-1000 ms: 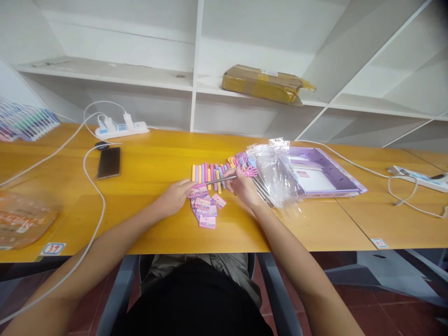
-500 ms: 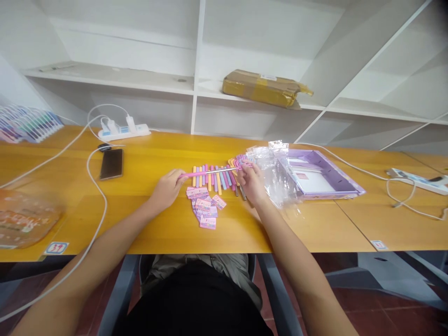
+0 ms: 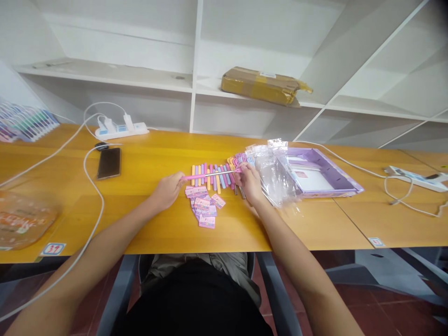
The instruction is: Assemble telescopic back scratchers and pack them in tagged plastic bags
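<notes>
My left hand (image 3: 171,189) is closed around the outer end of a rod (image 3: 220,173) with a pink handle and a thin metal shaft. At the shaft's other end, my right hand (image 3: 249,181) pinches a small pink end piece, partly hidden by the fingers. The rod spans level between both hands. Behind and under it lies a row of coloured sticks (image 3: 219,186) in yellow, purple, blue and pink. Beside my right hand is a pile of curved coloured pieces (image 3: 241,157). Pink and purple printed cards (image 3: 207,222) lie loosely stacked nearer to me.
Clear plastic bags (image 3: 276,179) lean against a purple tray (image 3: 343,190) on the right. A phone (image 3: 109,163), a power strip (image 3: 122,132) and a white cable occupy the left. An orange bag (image 3: 24,221) sits at far left; a taped cardboard box (image 3: 261,86) rests on the shelf.
Both hands keep hold of the rod in nearly the same place. The whole view has shifted slightly; the things on the table have not visibly moved.
</notes>
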Tool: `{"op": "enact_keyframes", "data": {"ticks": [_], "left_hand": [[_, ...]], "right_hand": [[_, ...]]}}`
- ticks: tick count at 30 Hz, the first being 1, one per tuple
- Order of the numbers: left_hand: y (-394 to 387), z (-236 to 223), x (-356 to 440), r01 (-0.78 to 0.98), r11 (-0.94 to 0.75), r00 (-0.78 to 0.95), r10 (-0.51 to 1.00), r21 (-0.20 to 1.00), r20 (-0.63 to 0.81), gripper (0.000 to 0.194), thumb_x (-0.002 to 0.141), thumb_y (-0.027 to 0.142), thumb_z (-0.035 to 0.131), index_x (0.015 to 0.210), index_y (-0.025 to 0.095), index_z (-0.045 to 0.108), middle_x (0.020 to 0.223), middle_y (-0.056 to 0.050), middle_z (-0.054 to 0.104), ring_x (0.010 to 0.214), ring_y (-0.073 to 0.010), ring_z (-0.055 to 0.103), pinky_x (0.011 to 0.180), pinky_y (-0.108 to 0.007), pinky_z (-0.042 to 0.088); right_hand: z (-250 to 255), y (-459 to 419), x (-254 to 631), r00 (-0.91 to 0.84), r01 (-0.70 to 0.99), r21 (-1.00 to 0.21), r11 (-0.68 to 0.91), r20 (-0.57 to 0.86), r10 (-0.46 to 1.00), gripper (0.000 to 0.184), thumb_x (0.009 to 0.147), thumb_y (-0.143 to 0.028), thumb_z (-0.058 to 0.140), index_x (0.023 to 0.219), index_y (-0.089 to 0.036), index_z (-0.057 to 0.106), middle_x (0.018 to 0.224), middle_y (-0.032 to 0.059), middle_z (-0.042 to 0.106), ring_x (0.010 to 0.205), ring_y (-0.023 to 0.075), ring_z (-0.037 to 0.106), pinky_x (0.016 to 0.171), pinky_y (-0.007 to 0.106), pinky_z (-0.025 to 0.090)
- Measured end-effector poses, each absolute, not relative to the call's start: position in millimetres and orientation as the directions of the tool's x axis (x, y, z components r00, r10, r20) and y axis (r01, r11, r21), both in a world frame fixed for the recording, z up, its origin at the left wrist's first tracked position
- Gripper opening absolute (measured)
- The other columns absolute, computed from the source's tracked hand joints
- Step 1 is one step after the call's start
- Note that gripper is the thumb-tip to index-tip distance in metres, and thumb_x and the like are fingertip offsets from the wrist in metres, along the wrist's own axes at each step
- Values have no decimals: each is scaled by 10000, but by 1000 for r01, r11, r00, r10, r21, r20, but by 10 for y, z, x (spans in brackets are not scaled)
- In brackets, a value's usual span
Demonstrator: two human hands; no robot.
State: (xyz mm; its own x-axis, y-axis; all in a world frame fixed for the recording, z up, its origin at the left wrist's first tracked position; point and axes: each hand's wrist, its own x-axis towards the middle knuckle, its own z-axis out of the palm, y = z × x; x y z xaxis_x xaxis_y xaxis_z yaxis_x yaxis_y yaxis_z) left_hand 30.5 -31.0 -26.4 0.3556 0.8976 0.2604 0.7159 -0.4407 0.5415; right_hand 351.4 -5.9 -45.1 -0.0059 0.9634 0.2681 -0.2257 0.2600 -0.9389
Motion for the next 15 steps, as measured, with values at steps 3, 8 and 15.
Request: {"op": "enact_keyframes", "data": {"ticks": [3,8,15], "left_hand": [[-344,-272,331,713,-448,377,894,539,243,388,1126,499,342,893,247,521,764,-17,599,677,-219,559,660,-342,370],[-389,-319,368,690,-473,402,880,548,254,369,1126,493,343,921,243,521,803,-28,628,719,-223,590,682,-337,397],[-428,-263,387,691,-462,391,886,556,251,367,1123,486,332,934,235,523,826,-33,636,740,-222,599,698,-330,404]], "right_hand": [[-443,-91,3473,-24,-207,-945,253,263,964,344,963,-558,711,895,-267,539,572,-87,484,454,112,441,457,234,421],[-417,-158,3367,-29,-180,-954,240,249,968,326,976,-534,691,886,-265,530,556,-80,487,471,115,419,455,223,343],[-431,-182,3294,-21,-143,-955,259,265,964,356,978,-573,644,883,-268,487,555,-91,455,472,118,390,471,237,297]]}}
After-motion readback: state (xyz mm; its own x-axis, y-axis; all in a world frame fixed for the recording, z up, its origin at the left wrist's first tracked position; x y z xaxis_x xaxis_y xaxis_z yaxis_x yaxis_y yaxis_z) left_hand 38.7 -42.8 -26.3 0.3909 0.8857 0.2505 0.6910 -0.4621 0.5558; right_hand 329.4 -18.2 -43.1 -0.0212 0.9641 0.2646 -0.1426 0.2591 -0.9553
